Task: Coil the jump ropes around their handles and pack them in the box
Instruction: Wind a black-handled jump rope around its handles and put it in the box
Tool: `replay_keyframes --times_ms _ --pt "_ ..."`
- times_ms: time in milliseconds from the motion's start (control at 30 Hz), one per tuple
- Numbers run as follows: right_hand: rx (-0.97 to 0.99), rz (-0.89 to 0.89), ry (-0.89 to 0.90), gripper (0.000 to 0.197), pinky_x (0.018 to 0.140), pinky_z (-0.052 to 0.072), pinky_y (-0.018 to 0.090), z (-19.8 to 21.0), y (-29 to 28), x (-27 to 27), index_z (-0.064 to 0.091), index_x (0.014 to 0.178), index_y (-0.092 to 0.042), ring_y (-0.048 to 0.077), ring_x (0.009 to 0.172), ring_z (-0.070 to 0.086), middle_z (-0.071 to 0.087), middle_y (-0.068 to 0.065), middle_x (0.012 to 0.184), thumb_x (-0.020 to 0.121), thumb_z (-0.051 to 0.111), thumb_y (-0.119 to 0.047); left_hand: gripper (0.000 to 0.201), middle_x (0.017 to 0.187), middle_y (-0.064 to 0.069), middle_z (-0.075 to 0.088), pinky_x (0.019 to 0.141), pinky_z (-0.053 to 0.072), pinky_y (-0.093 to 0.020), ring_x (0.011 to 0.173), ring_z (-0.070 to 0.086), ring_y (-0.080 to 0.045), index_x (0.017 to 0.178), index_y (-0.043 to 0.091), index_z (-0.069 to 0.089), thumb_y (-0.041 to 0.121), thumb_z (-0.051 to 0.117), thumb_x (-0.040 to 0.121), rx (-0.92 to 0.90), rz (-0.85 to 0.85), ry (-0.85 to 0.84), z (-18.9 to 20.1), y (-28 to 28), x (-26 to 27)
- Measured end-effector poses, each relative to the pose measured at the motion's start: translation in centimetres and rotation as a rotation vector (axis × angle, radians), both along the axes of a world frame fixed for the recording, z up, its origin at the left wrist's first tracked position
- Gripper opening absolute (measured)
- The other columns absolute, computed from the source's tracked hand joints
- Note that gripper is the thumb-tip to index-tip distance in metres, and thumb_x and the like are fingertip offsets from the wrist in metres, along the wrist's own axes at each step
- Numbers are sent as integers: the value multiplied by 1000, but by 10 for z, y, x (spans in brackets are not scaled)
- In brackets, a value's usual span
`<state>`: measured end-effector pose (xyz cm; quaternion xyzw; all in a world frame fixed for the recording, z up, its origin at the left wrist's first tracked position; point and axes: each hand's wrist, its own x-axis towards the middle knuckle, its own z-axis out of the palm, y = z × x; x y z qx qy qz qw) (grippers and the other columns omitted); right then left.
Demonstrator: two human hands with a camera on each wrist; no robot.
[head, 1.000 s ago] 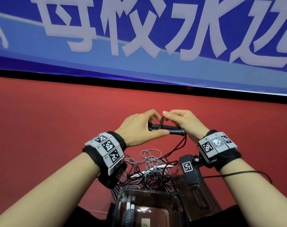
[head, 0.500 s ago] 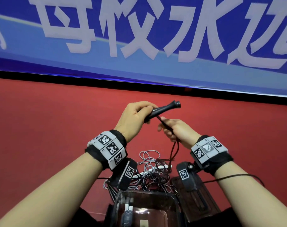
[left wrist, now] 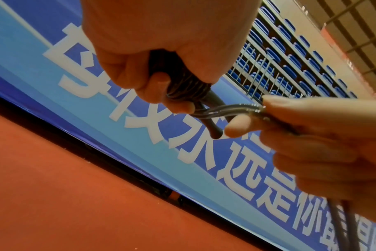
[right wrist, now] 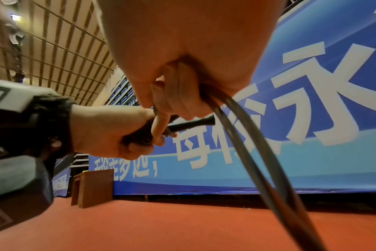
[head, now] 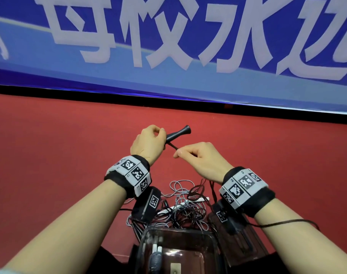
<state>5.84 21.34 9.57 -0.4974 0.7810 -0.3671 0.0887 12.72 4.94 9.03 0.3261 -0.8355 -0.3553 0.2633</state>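
My left hand [head: 149, 141] grips black jump rope handles [head: 178, 132] held up over the red floor, flared end pointing right; dark rope coils [left wrist: 187, 88] wrap the part inside my fist. My right hand [head: 196, 159] pinches the dark rope [head: 173, 146] just right of and below the handles [right wrist: 193, 124], the strand taut between both hands. The rope [right wrist: 258, 152] trails down from my right palm. A clear plastic box [head: 178, 252] stands open below my wrists, with a coiled rope's white and grey handles [head: 155, 254] lying inside.
A tangle of grey and dark ropes [head: 186, 206] lies on the red floor [head: 60, 155] just beyond the box. The box's dark lid [head: 246, 242] lies to its right. A blue banner [head: 168, 46] runs along the far wall; a brown wooden stand [right wrist: 92, 188] stands by it.
The left hand lifted and tilted the handles from level to pointing up-right. The right hand let go of the handles, dropped lower and drew the rope out to the right.
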Motion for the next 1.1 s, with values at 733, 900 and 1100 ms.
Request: replay_keyframes --times_ms 733,900,1100 --pt "-84 -61 25 26 51 28 21 10 2 5 65 68 -18 6 49 36 44 -7 51 90 63 -32 51 77 -8 65 64 36 -31 72 58 -33 85 14 68 42 29 102 -603 -89 -396 -16 4 5" --pt "-186 -115 -135 25 64 36 30 8 7 -20 70 73 -22 6 60 47 62 8 67 94 59 -30 60 63 -4 54 63 36 -32 64 54 -33 68 15 56 47 20 104 -611 -179 -338 -7 12 11" --pt "-202 -131 -232 24 77 41 21 9 12 -35 69 76 -14 -5 68 56 65 -13 65 96 58 -20 71 51 1 51 53 32 -31 53 50 -20 66 18 62 82 36 80 -492 -449 -319 -3 23 12"
